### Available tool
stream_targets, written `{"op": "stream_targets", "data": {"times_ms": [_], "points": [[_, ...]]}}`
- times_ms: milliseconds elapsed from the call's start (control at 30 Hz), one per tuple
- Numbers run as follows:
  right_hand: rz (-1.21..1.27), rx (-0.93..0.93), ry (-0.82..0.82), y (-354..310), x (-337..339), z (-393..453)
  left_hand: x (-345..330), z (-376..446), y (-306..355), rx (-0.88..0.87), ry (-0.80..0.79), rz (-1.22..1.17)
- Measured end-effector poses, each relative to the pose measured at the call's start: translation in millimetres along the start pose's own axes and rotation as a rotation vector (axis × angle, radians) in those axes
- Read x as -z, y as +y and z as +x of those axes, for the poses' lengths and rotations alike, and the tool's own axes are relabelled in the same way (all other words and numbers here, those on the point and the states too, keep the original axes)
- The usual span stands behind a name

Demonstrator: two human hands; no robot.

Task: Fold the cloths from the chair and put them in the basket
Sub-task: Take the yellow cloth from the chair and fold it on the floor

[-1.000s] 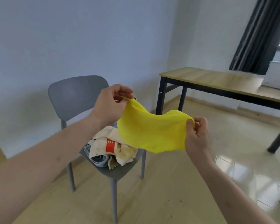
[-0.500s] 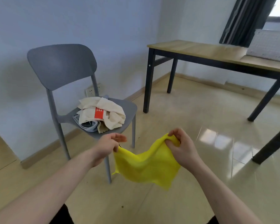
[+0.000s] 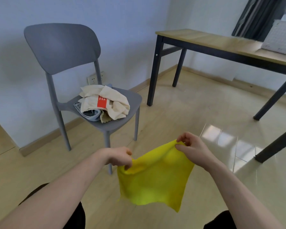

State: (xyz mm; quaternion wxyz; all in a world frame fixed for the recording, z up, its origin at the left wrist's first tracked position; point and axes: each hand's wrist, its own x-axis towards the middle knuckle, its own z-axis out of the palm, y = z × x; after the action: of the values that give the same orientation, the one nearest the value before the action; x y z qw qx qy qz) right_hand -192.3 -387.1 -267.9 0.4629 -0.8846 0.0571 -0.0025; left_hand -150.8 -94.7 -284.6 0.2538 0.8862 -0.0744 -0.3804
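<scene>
A yellow cloth (image 3: 155, 179) hangs in front of me over the floor, spread between both hands. My left hand (image 3: 120, 157) pinches its left top corner. My right hand (image 3: 191, 147) pinches the right top corner a little higher. The grey chair (image 3: 63, 47) stands at the wall to the left, beyond my hands. On its seat lies a heap of cloths (image 3: 104, 103): a cream one with a red label on top, a blue-grey one beneath. The white basket (image 3: 281, 38) shows partly at the right edge, on the table.
A wooden table with black legs (image 3: 205, 40) stands at the right, one leg near my right arm. A dark curtain (image 3: 257, 15) hangs behind it. A wall socket (image 3: 93, 78) sits low behind the chair. Shiny tiled floor stretches between chair and table.
My hands have come down from in front of the chair to low over the floor. They have drawn apart again, and the yellow cloth now hangs flatter and longer.
</scene>
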Motion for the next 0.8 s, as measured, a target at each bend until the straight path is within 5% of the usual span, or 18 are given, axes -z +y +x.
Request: {"op": "stream_targets", "data": {"times_ms": [400,567,800], "points": [[-0.248,-0.116,-0.031,29,6,10,3,15,-5,-0.089,0.381,-0.163],[-0.407,-0.201,-0.059,38,4,12,5,17,-5,-0.124,0.382,-0.223],[-0.373,-0.254,0.103,47,11,20,9,28,3,-0.187,0.531,-0.255]]}}
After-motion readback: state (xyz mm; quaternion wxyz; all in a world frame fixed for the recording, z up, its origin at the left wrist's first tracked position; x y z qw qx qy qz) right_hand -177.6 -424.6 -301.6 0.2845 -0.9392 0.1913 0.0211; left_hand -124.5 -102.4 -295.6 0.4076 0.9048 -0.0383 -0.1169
